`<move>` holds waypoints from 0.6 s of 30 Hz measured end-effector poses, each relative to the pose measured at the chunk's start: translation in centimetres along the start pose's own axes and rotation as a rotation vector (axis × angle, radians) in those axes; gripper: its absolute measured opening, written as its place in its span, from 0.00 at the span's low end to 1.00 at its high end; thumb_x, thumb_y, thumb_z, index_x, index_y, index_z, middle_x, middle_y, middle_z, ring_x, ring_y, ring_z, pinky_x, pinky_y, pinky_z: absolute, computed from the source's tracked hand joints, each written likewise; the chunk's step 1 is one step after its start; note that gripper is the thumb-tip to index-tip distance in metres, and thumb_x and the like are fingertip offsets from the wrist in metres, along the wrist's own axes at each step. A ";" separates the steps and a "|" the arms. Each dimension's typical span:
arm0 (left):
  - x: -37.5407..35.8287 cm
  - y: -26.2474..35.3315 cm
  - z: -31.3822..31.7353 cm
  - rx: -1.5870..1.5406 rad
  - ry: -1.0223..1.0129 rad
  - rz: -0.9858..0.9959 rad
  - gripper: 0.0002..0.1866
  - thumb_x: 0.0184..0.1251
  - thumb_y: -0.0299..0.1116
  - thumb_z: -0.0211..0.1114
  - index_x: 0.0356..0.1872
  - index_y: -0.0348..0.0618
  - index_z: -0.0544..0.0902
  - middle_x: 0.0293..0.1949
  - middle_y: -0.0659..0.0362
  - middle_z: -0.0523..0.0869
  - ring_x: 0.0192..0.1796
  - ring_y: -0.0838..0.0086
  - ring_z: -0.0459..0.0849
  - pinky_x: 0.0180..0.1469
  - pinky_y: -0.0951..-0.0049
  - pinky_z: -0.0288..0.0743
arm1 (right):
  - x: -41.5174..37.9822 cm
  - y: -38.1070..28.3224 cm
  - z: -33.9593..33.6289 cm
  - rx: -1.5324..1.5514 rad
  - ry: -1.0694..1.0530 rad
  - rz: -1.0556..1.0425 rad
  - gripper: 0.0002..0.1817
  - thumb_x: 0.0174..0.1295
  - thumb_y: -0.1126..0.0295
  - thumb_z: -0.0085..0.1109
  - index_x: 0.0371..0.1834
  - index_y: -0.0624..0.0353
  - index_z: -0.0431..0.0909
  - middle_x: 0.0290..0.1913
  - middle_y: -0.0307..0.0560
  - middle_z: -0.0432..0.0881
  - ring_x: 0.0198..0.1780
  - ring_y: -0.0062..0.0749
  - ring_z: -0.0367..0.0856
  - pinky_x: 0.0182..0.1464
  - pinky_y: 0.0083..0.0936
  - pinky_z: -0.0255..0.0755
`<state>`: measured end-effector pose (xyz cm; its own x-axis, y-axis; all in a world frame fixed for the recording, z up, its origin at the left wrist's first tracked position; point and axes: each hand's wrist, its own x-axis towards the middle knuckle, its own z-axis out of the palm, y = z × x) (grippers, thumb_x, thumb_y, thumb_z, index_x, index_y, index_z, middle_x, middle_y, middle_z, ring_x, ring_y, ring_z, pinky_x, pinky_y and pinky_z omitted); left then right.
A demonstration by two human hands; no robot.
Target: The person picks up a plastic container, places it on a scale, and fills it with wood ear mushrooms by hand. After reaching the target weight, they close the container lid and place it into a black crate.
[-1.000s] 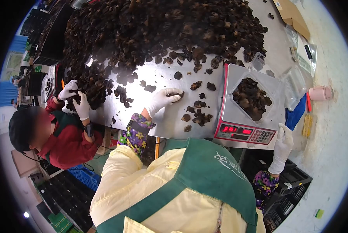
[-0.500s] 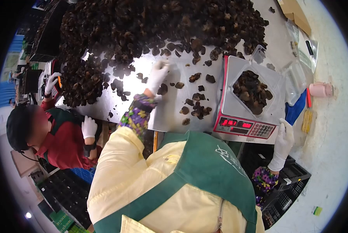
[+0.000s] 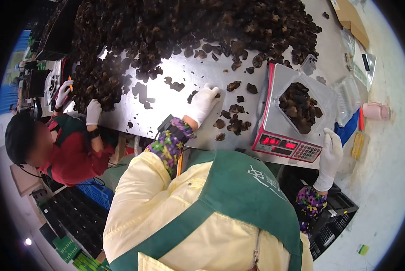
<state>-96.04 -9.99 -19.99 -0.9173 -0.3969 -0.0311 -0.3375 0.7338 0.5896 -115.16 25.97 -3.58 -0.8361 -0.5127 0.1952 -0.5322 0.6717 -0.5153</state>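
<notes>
The scale (image 3: 287, 118) is showing red lit digits in two windows on its front panel, but the figures are blurring and cannot be read. A keypad of pale keys is sitting to the right of those windows, and its markings are too small to make out. The green apron (image 3: 238, 198) is carrying a white printed mark near the chest, seen at an angle and not legible.
</notes>
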 end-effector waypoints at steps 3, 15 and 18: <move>0.0 0.1 0.7 -0.150 0.087 -0.109 0.07 0.65 0.32 0.65 0.39 0.41 0.78 0.40 0.47 0.83 0.40 0.54 0.84 0.45 0.60 0.78 | 0.1 0.1 -0.5 -0.008 0.001 0.002 0.08 0.70 0.76 0.56 0.48 0.65 0.82 0.46 0.50 0.85 0.49 0.38 0.83 0.53 0.29 0.74; -3.5 1.4 2.0 -0.101 -0.090 0.005 0.07 0.62 0.32 0.68 0.37 0.43 0.81 0.32 0.50 0.80 0.38 0.56 0.81 0.42 0.62 0.75 | -1.4 0.8 -0.8 -0.017 0.007 0.030 0.08 0.70 0.75 0.56 0.47 0.65 0.82 0.45 0.50 0.85 0.48 0.39 0.83 0.52 0.30 0.74; -3.0 1.0 2.5 -0.163 -0.081 0.042 0.07 0.65 0.35 0.67 0.36 0.43 0.82 0.32 0.54 0.82 0.34 0.61 0.82 0.40 0.63 0.75 | -1.3 0.3 -1.2 -0.029 0.020 0.029 0.08 0.70 0.74 0.57 0.47 0.64 0.82 0.44 0.50 0.85 0.47 0.40 0.83 0.52 0.30 0.74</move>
<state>-94.14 -6.70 -21.30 -0.9460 -0.3177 -0.0645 -0.2660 0.6470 0.7146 -114.35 27.46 -2.99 -0.8535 -0.4822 0.1973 -0.5112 0.7017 -0.4964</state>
